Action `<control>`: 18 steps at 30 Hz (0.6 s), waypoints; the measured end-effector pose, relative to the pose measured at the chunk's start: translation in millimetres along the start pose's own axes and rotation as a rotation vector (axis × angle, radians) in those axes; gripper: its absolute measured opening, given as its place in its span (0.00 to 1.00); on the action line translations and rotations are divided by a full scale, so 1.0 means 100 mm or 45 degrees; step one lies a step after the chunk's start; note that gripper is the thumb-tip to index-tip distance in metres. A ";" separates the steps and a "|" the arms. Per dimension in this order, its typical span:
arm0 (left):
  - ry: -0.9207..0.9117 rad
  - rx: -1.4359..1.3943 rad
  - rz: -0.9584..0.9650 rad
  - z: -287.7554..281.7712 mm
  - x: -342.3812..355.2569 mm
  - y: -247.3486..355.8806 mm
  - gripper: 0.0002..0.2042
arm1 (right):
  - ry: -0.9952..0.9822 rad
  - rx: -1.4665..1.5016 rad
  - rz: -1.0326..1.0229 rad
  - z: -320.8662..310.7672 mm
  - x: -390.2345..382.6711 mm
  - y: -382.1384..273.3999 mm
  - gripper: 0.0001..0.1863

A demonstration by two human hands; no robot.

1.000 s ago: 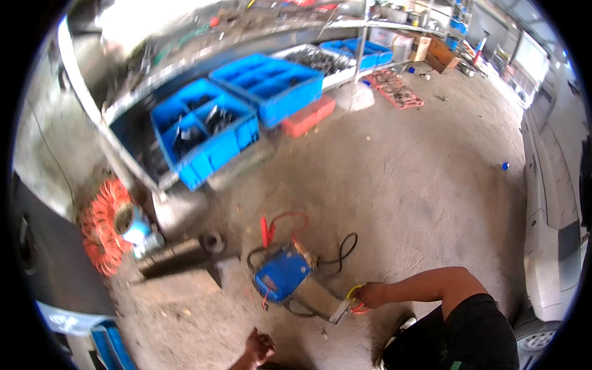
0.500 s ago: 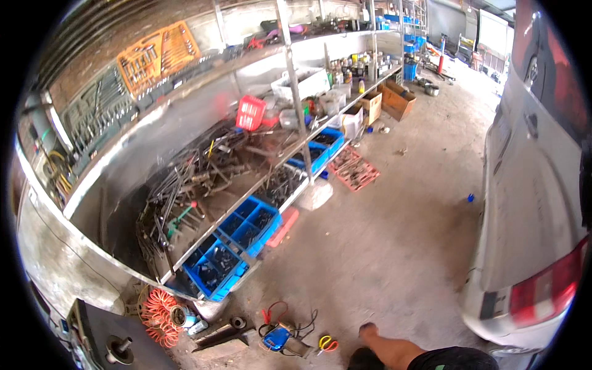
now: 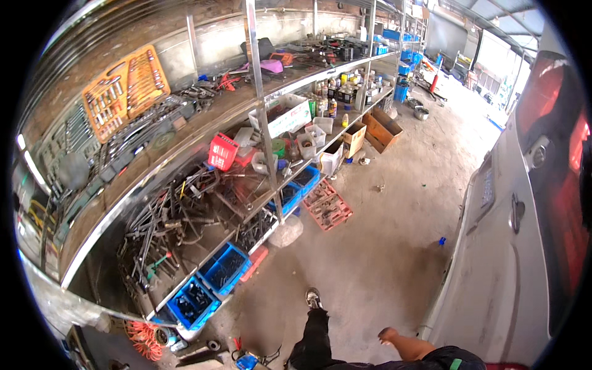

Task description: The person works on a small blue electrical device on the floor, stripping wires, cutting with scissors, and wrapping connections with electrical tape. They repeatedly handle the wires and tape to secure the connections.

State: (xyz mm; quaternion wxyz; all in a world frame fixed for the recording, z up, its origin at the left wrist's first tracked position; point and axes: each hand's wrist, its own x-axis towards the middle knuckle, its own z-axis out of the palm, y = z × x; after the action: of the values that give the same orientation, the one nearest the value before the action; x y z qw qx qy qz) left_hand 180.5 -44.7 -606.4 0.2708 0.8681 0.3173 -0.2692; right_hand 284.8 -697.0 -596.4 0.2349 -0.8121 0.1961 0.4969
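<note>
My right hand (image 3: 388, 335) hangs at the lower edge, over the bare floor between the shelving and the grey vehicle. Its fingers look loosely curled in, and nothing shows in them. The hand touches nothing that I can see. To its left, my leg in dark trousers reaches forward, ending in a shoe (image 3: 313, 298) on the concrete. Nearest to the hand on the right is the side of the vehicle (image 3: 487, 271), with its door handle (image 3: 515, 213). My left hand is outside the picture.
Long metal shelving (image 3: 172, 151) runs along the left, carrying an orange wrench set (image 3: 126, 91), loose tools and blue bins (image 3: 223, 269). A red tool case (image 3: 327, 205) lies open on the floor. Beyond it stand cardboard boxes (image 3: 383, 131). Orange coiled hose (image 3: 145, 340) lies at lower left.
My view has shifted forward along the shelving. My leg and shoe have come into sight; the orange-handled scissors have dropped out at the bottom. My right hand now appears slightly further right.
</note>
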 end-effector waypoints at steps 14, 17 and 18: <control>0.222 -0.983 0.375 -1.45 1.02 4.87 0.10 | 1.508 -0.138 -1.076 -6.08 2.90 -4.85 0.10; 0.309 -0.984 0.184 -0.96 0.80 5.11 0.11 | 1.463 -0.039 -0.969 -7.32 3.71 -6.14 0.11; 0.321 -0.953 0.082 -0.73 0.68 5.12 0.11 | 1.370 -0.095 -1.051 -7.71 3.82 -6.53 0.13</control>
State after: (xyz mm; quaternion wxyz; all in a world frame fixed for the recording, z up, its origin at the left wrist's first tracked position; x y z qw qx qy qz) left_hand 603.1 -304.1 -444.8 0.5358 0.7451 0.3968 -0.0174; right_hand 1360.3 -643.4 -513.4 0.2468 -0.9622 -0.0576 -0.1001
